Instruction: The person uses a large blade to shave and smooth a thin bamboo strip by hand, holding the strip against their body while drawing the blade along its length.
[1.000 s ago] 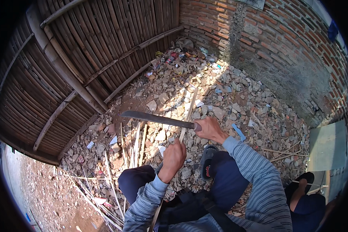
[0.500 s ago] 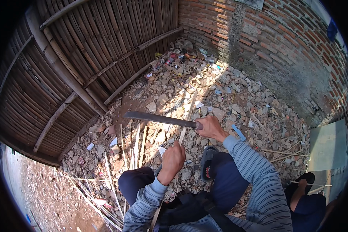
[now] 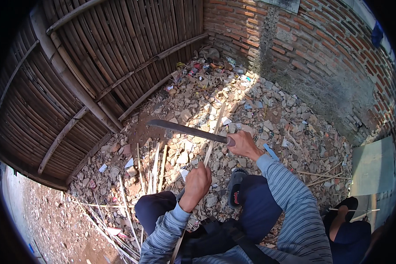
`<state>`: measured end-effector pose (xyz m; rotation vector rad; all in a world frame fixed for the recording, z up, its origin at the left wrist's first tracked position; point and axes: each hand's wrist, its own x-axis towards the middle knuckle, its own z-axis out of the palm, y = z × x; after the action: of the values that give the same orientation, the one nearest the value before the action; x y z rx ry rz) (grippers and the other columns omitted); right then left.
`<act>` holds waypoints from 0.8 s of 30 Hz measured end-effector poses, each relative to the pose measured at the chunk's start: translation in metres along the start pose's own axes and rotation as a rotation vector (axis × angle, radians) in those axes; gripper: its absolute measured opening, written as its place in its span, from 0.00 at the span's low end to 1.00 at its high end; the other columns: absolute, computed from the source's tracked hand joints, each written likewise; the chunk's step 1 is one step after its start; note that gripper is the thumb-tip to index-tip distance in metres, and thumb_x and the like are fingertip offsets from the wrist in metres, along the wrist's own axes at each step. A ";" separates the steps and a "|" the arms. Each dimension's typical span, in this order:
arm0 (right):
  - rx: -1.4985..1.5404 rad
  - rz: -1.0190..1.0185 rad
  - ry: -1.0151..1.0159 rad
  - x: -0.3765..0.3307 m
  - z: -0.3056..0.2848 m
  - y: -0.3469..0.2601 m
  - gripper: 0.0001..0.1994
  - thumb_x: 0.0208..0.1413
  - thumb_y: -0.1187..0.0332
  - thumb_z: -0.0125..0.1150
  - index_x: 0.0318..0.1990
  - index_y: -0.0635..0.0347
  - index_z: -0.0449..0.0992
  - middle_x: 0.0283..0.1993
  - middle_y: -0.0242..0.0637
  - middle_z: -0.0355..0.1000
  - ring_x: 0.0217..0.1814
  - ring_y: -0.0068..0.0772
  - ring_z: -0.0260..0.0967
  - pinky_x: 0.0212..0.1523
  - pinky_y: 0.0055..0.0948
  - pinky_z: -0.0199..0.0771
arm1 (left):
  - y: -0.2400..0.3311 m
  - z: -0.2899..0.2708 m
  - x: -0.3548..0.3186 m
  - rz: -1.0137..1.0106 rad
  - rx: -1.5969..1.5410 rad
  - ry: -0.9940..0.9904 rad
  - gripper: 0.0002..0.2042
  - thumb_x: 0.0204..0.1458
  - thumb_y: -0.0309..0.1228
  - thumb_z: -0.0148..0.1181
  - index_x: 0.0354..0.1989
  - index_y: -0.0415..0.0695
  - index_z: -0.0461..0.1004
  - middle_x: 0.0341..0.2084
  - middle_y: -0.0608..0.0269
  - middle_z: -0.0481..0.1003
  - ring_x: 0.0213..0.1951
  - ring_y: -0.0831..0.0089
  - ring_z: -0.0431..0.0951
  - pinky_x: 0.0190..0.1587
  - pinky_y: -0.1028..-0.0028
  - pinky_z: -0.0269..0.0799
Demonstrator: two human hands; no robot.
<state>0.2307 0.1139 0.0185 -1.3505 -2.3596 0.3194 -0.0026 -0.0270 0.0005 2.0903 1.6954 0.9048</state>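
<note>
My right hand (image 3: 245, 144) is wrapped round the handle of a machete (image 3: 185, 129), whose long dark blade points left and slightly away from me. The blade crosses a thin pale bamboo strip (image 3: 210, 152); whether the two touch I cannot tell. Closed round the lower part of that strip is my left hand (image 3: 197, 185), in front of my knees. The strip runs from beyond the blade, through this hand and back along my left forearm.
Rubble (image 3: 198, 105) covers the ground between a bamboo-slat wall (image 3: 132, 48) and a brick wall (image 3: 321, 53). Several cut bamboo strips (image 3: 155, 167) lie to my left. Another person's leg (image 3: 350, 229) shows at the lower right, near a greenish panel (image 3: 374, 165).
The machete has shifted slightly right, its tip swinging a little away from me. My right hand has moved slightly with it. My left hand and the strip stay nearly in place.
</note>
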 end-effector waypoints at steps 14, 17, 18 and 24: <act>0.082 0.101 0.026 0.001 0.009 0.008 0.10 0.50 0.61 0.66 0.31 0.60 0.82 0.23 0.48 0.78 0.24 0.53 0.77 0.33 0.46 0.78 | -0.003 -0.007 -0.003 0.018 -0.033 -0.066 0.10 0.64 0.28 0.56 0.36 0.32 0.67 0.15 0.38 0.74 0.18 0.39 0.76 0.23 0.45 0.72; 0.059 0.047 -0.007 0.001 0.003 -0.002 0.10 0.50 0.62 0.66 0.31 0.60 0.82 0.23 0.49 0.77 0.25 0.54 0.77 0.33 0.47 0.78 | -0.003 -0.005 -0.002 0.033 0.001 -0.024 0.10 0.64 0.29 0.56 0.36 0.32 0.67 0.15 0.37 0.74 0.18 0.39 0.76 0.22 0.45 0.72; 0.075 0.070 -0.049 0.002 -0.002 -0.002 0.11 0.50 0.62 0.67 0.32 0.61 0.81 0.25 0.50 0.77 0.27 0.57 0.76 0.34 0.49 0.77 | 0.000 -0.007 0.000 0.033 0.000 -0.025 0.10 0.64 0.29 0.56 0.36 0.32 0.67 0.15 0.37 0.74 0.18 0.39 0.76 0.22 0.45 0.72; 0.099 0.275 0.056 0.007 0.006 0.042 0.14 0.49 0.62 0.68 0.34 0.66 0.80 0.27 0.53 0.75 0.30 0.60 0.75 0.35 0.51 0.74 | 0.011 -0.009 -0.006 -0.033 -0.016 -0.114 0.13 0.66 0.33 0.53 0.35 0.33 0.68 0.17 0.35 0.75 0.22 0.36 0.78 0.28 0.42 0.75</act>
<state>0.2571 0.1411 -0.0015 -1.6145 -2.0841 0.4645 -0.0010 -0.0369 0.0121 2.0555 1.6546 0.7722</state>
